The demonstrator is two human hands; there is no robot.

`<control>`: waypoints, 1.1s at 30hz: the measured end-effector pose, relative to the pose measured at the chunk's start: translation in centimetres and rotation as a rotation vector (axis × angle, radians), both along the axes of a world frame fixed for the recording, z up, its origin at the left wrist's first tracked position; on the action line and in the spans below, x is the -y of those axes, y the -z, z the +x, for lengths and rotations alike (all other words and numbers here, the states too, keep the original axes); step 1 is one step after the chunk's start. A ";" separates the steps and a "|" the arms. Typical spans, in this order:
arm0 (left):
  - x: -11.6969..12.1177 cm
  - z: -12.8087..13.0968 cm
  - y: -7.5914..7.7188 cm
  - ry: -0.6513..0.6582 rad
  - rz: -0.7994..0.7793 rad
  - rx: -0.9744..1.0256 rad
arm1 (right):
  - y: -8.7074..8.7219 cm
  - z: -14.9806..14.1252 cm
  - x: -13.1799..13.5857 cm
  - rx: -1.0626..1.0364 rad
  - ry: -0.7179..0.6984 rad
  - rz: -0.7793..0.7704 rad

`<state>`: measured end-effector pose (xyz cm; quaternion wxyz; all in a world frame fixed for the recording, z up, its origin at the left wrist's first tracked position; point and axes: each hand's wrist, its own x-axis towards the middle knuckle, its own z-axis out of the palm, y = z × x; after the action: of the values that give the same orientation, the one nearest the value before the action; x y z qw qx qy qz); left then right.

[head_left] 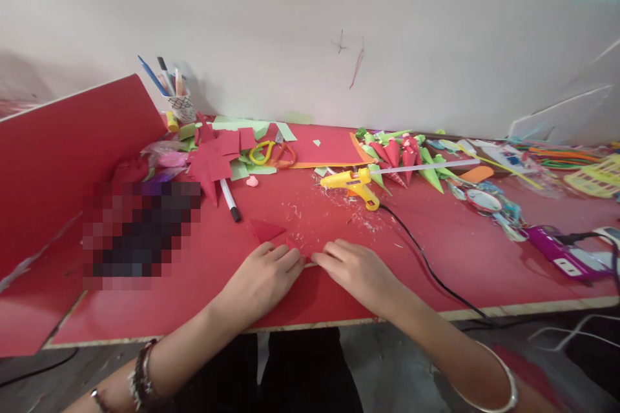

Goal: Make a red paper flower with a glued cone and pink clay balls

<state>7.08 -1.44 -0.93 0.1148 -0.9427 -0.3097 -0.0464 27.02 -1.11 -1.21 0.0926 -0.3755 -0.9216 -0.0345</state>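
Note:
My left hand (268, 274) and my right hand (356, 271) meet near the table's front edge. Their fingers are closed on a small piece of red paper (309, 258), mostly hidden beneath the fingertips. Just beyond my left fingers lies a red paper triangle (266, 231). A yellow hot glue gun (351, 182) with a long clear glue stick in it rests beyond my right hand, its black cord (421, 251) running past that hand on the right.
At the back lie red paper cutouts (216, 155), scissors (285, 155) and several red and green paper cones (409, 155). A marker (229, 200) lies to the left, with a pen cup (181, 106) behind. A purple power strip (562, 258) sits at right; a red board (72, 161) stands at left.

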 end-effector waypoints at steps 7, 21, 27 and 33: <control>-0.3 -0.2 0.4 -0.027 -0.069 0.026 | -0.3 -0.3 -0.7 -0.140 -0.079 -0.181; -1.1 0.0 -0.2 -0.174 -0.438 0.268 | 0.4 -1.2 -0.6 0.013 -0.130 0.087; -0.9 -0.1 -0.6 -0.145 -0.309 0.207 | 0.7 -1.2 -1.0 0.002 -0.128 0.088; -0.2 -0.2 0.1 -0.035 -0.075 0.109 | 0.5 -1.1 -1.1 0.006 -0.100 0.010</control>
<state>6.85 -1.22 -1.00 0.0634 -0.9369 -0.3334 -0.0840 25.91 0.02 -1.73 0.0935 -0.3282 -0.9393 -0.0354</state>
